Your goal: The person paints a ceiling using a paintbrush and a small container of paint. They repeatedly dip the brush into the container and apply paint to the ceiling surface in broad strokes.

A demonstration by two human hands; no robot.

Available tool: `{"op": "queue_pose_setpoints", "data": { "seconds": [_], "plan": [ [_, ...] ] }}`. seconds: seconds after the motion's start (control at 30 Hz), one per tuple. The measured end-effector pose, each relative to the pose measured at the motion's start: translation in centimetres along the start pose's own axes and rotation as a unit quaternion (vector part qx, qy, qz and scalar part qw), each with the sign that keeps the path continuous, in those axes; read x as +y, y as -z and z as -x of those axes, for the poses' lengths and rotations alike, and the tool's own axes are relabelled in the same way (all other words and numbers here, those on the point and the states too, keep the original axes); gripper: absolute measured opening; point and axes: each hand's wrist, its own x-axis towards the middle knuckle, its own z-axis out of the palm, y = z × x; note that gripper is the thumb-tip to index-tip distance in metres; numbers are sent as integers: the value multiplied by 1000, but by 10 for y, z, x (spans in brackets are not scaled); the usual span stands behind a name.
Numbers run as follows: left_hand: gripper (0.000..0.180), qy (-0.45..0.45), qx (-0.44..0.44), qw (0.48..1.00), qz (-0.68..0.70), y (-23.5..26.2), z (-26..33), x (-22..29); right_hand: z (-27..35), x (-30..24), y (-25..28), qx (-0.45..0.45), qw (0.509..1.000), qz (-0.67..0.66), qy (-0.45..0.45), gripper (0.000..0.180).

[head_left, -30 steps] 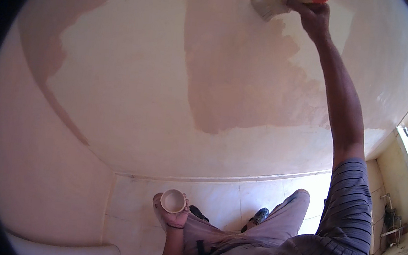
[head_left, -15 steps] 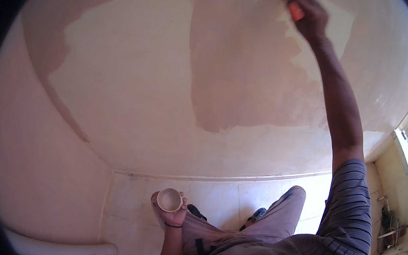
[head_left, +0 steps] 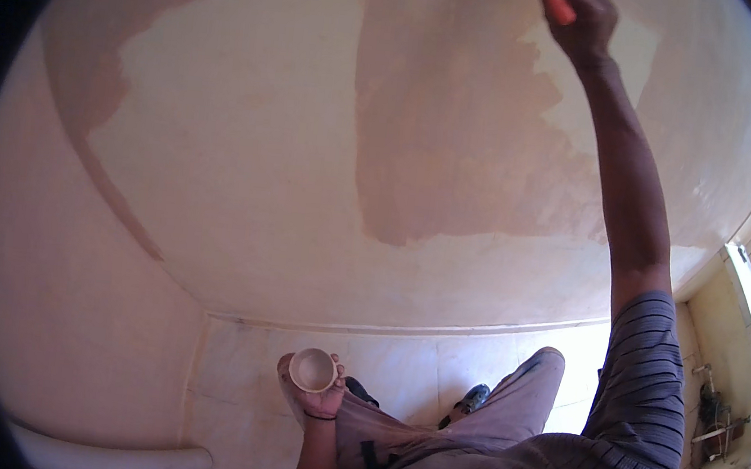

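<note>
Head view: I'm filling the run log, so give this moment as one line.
right hand: raised, gripping orange-handled tool at wall | left hand: holding small cup low | darker patch on wall

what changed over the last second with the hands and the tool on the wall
The right hand has carried the orange-handled tool up the wall: a second ago its flat blade showed left of the hand, now the blade is out of view past the top edge and only the handle shows. The grip on it is unchanged. The left hand still holds the small round cup low by the knee, about where it was.
</note>
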Motion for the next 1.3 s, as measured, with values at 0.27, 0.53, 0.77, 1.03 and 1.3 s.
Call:
{"op": "queue_pose_setpoints", "data": {
  "seconds": [0.27,0.53,0.77,1.03,1.3],
  "plan": [
    [80,5,-34,999,-10,-19,6,3,24,-26,-16,-29,932,-300,-202,7],
    [82,1,-2,1000,-1,-13,10,6,-5,19,12,155,954,-173,-188,2],
    [75,6,-2,1000,-7,-19,8,1,39,-37,-10,-96,991,40,81,20],
    [71,20,-40,999,7,-8,5,1,39,40,21,34,865,-457,-204,9],
    [72,6,-26,1000,3,-4,5,1,74,29,20,-107,980,-106,-127,20]
  ]
}}
